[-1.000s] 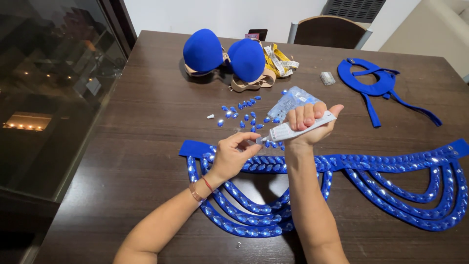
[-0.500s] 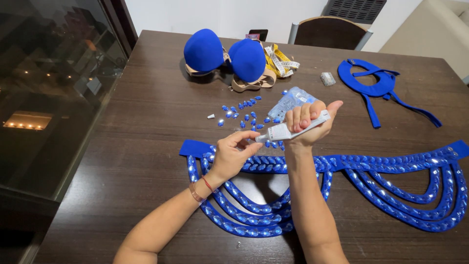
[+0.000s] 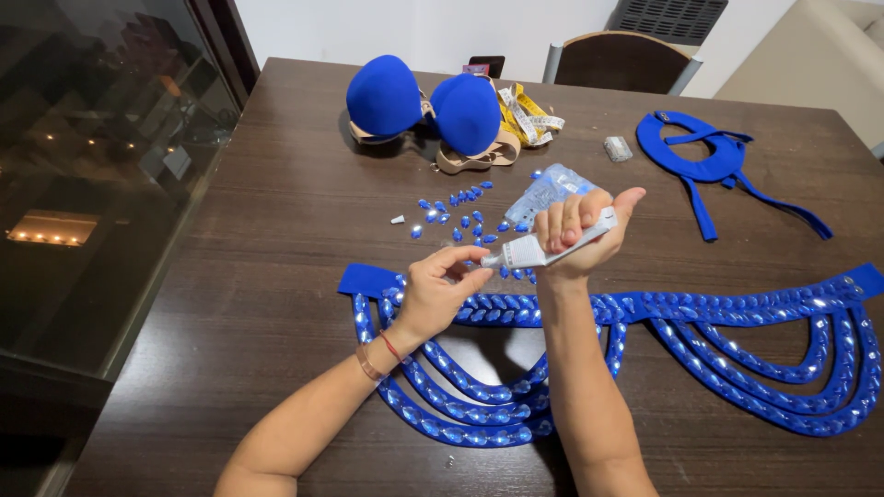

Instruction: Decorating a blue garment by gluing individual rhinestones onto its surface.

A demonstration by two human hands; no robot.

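— Two hands, mid-frame. Right hand (image 3: 578, 232)?
— Fingers wrapped around small white glue tube (image 3: 543, 248), nozzle pointing left.
— Left hand (image 3: 438, 290)?
— Fingertips pinched narrow at nozzle; contents too small to tell. Rests on blue gem-studded draped fabric belt (image 3: 645, 313), lower centre.

The left hand (image 3: 440, 293) pinches something too small to tell, both forearms cover parts of the beaded blue strands (image 3: 737, 359), whose right end the edge cuts off
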